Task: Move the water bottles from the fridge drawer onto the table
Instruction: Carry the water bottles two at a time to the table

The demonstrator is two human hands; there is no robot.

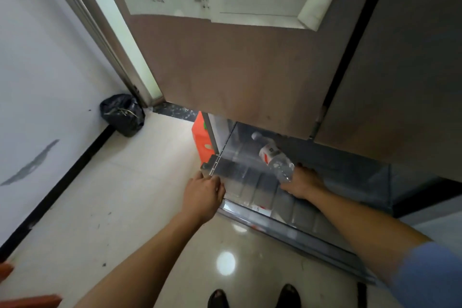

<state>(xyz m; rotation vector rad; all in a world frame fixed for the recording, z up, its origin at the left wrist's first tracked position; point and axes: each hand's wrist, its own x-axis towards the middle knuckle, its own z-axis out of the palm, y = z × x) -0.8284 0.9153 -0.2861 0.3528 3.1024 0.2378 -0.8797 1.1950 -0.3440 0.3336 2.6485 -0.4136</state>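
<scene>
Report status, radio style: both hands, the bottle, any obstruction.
Left hand holds fridge drawer rim. Right hand grips water bottle, tilted, inside drawer. Fridge door overhangs above.

blue right sleeve [430, 275], black shoes [288, 295]

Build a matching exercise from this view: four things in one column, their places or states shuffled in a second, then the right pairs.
Column one
1. water bottle
2. left hand
3. black bin bag
4. orange box

Column two
A. on the floor, well to the left of the drawer
B. held by the right hand inside the fridge drawer
C. just outside the drawer's left wall
D. gripping the drawer's front left corner

Pairs: 1-B, 2-D, 3-A, 4-C
</scene>
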